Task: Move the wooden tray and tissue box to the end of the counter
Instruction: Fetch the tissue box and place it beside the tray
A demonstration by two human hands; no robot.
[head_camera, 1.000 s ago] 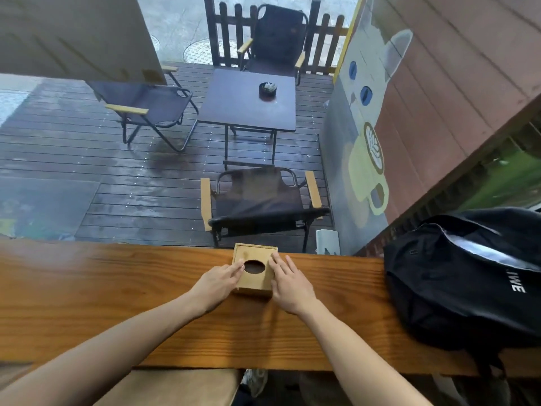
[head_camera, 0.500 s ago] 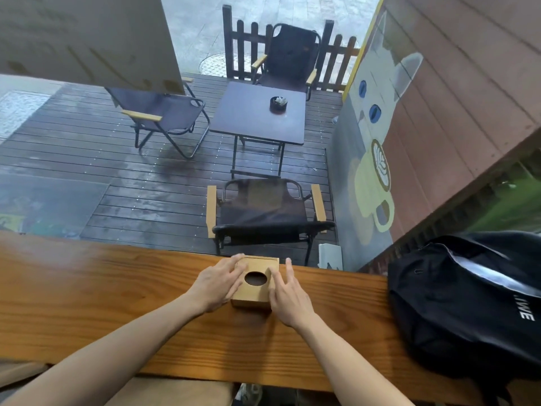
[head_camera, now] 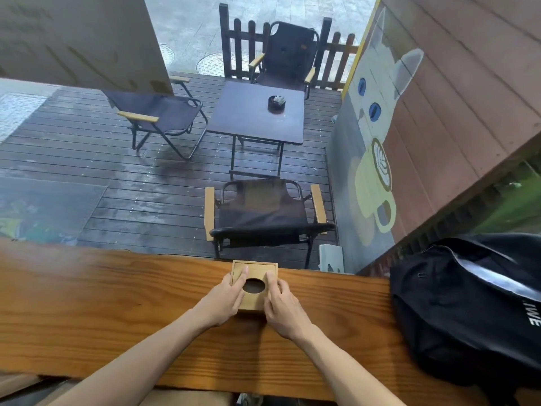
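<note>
Long bench of orange-brown, strongly grained wood [head_camera: 102, 303], spanning the whole width. At the far edge near the middle, a small square light-wood tissue box with an oval top opening [head_camera: 254, 285]. At the right end, a slumped black fabric backpack [head_camera: 474, 312], well apart from the box.

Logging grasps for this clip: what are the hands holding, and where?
Both hands, left and right, clasp the wooden tissue box by its opposite sides.

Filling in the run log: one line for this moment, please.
left hand: on tissue box | right hand: on box | box: on counter | backpack: right
</note>
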